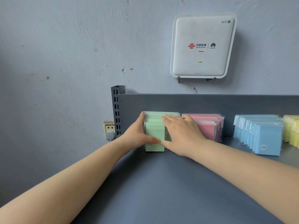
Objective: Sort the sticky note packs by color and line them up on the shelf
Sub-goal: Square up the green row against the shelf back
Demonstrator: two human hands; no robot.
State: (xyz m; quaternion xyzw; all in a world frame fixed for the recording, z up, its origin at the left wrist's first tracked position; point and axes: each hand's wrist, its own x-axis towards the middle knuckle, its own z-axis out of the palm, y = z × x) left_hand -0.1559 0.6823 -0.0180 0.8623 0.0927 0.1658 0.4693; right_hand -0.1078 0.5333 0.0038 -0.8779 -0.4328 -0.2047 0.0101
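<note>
My fingers point(140, 120) lie nearly straight, left hand point(137, 135) and right hand point(181, 133) pressing flat on the green packs point(155, 135) at centre frame, so I should squeeze evenly, keeping them square beside the pink packs point(208, 126).

The shelf point(169, 183) across the lower frame looks like painted metal, slate-grey, matt and smooth, as does its back panel. The slotted upright post point(116, 110) at left centre is the same matt grey metal, punched with slots. The green packs point(154, 135), pink packs point(208, 126), blue packs point(267, 139) and yellow packs point(292, 130) are pastel paper, each wrapped in thin clear plastic film that catches glossy glints along its edges. The wall point(64, 54) is painted plaster, matt and rough with brush streaks and chips. The router point(202, 46) at upper right is smooth white plastic with a faint sheen. The wall socket point(108, 127) at left centre is yellowed plastic.
</note>
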